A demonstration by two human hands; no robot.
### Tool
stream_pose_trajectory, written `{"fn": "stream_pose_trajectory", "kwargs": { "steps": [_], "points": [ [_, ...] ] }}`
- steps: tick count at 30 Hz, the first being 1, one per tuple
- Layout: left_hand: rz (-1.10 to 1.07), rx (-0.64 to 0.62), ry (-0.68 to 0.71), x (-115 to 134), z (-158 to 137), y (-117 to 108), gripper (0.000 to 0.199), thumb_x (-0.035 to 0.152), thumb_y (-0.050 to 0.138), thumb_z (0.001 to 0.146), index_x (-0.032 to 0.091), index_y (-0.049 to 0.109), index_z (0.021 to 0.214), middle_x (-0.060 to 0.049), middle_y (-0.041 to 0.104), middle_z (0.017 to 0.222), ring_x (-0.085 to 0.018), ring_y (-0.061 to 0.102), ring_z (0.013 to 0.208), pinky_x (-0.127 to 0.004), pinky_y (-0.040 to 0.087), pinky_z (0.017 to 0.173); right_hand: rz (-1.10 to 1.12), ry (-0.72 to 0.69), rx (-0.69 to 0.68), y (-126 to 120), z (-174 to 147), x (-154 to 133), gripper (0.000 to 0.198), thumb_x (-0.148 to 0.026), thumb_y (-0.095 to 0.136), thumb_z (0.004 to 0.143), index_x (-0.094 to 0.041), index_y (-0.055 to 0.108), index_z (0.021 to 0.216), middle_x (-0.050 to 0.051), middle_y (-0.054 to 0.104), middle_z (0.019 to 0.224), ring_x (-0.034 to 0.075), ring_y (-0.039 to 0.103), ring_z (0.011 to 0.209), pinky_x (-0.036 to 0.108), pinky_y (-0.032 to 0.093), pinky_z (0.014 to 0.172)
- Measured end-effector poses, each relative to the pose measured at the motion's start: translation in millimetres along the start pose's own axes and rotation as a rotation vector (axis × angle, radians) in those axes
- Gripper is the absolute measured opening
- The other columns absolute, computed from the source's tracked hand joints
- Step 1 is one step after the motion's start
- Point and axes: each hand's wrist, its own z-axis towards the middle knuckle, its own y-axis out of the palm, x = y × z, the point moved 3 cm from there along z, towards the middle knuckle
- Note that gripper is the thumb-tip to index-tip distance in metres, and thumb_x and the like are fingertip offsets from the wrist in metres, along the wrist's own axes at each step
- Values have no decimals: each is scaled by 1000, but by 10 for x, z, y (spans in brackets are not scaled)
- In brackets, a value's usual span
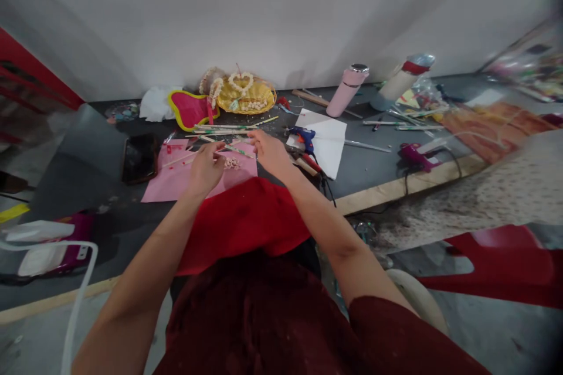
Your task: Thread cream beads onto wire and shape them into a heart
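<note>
My left hand (206, 169) is over a pink sheet (165, 184), its fingers curled together near the tips. Opposite it, my right hand (270, 153) bends its fingers inward in a pinch. Whatever either hand grips is too small to make out. A thin green-patterned stick (240, 151) runs between the hands, close to both sets of fingertips. Small pale beads or pieces (231, 163) are heaped on the sheet just below it. Several more patterned sticks (224, 128) lie beyond my hands.
A phone (139, 158) lies left of the sheet. Behind stand a yellow basket (250, 99), a pink-and-yellow piece (191, 108) and a pink bottle (347, 91). A blue glue gun (302, 137) rests by white paper (329, 152). At right are a purple glue gun (417, 157) and another person's patterned clothing (484, 199).
</note>
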Motion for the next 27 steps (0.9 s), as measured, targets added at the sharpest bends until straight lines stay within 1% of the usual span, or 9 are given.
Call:
{"fn": "stream_pose_trajectory", "kwargs": {
  "steps": [2, 3, 5, 8, 11, 14, 19, 24, 27],
  "points": [
    [124, -21, 50, -57, 6, -12, 39, 10, 48, 79, 15, 64, 114, -12, 64, 118, -21, 64, 96, -39, 52, 92, -31, -38, 48, 179, 9, 28, 37, -9, 39, 90, -20, 57, 120, 8, 65, 116, 20, 62, 100, 34, 47, 90],
    [174, -28, 70, -89, 0, -17, 38, 9, 47, 80, 16, 64, 113, -12, 65, 117, -23, 63, 101, -40, 50, 95, -56, -60, 60, 243, -1, 48, 35, -9, 41, 89, -19, 59, 118, 9, 64, 119, 21, 59, 106, 36, 45, 95],
    [255, -42, 86, -159, -27, -13, 35, 11, 46, 82, 17, 65, 110, -12, 66, 115, -24, 62, 106, -42, 47, 99, -94, -95, 55, 325, -39, 94, 29, -11, 45, 89, -18, 62, 111, 10, 66, 115, 24, 55, 111, 39, 42, 100],
    [352, -74, 75, -249, -82, 33, 30, 16, 47, 83, 16, 65, 107, -12, 68, 112, -26, 61, 107, -45, 45, 101, -78, -114, 31, 360, -93, 151, 23, -15, 47, 90, -19, 65, 105, 8, 69, 106, 24, 57, 103, 39, 43, 97],
    [404, -106, 85, -287, -129, 97, 30, 17, 47, 83, 16, 65, 107, -12, 68, 112, -26, 61, 108, -43, 45, 101, -23, -126, 28, 366, -103, 176, 22, -16, 46, 92, -18, 64, 105, 7, 70, 105, 21, 59, 98, 37, 42, 96],
    [412, -100, 94, -298, -148, 118, 30, 18, 46, 84, 17, 65, 107, -11, 68, 113, -26, 60, 111, -41, 45, 101, 15, -127, -1, 387, -89, 190, 22, -16, 46, 92, -18, 64, 105, 7, 70, 106, 19, 60, 101, 37, 41, 96],
    [415, -91, 49, -336, -127, 89, 29, 22, 47, 83, 17, 65, 105, -13, 68, 110, -27, 60, 112, -44, 44, 102, 18, -118, -41, 410, -89, 193, 20, -15, 48, 91, -19, 64, 102, 7, 70, 107, 20, 60, 103, 37, 40, 98],
    [432, -121, 58, -364, -116, 102, 22, 25, 49, 83, 18, 67, 93, -11, 70, 100, -27, 61, 108, -41, 46, 100, -2, -120, -79, 438, -96, 181, 20, -14, 49, 91, -19, 65, 101, 7, 70, 107, 19, 60, 103, 37, 39, 99],
    [438, -119, 72, -363, -120, 110, 20, 24, 47, 83, 18, 66, 88, -11, 70, 97, -27, 61, 106, -40, 46, 99, -8, -115, -83, 439, -96, 180, 20, -15, 48, 91, -18, 65, 101, 7, 70, 107, 19, 60, 102, 37, 39, 99]
  ]
}}
